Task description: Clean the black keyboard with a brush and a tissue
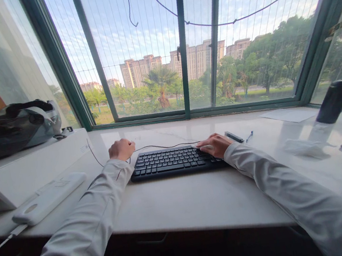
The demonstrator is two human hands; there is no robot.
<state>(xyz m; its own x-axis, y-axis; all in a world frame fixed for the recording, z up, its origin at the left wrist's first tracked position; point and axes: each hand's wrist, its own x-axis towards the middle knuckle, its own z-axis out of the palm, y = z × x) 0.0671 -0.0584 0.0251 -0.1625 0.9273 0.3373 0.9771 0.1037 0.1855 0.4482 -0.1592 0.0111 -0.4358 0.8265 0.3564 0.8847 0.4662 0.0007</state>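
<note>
Nearest, at the left edge of the pale sill (187, 204), a white power strip (50, 203) lies beside a white box (27, 169) that carries a dark bag (1, 132). Farther in, a black keyboard (172, 162) lies mid-sill; the left hand (122, 149) is curled into a loose fist at its far-left corner, and the right hand (215, 144) rests flat on its right end, fingers together. Far right stands a dark cylinder (334, 101) before the window (176, 44).
</note>
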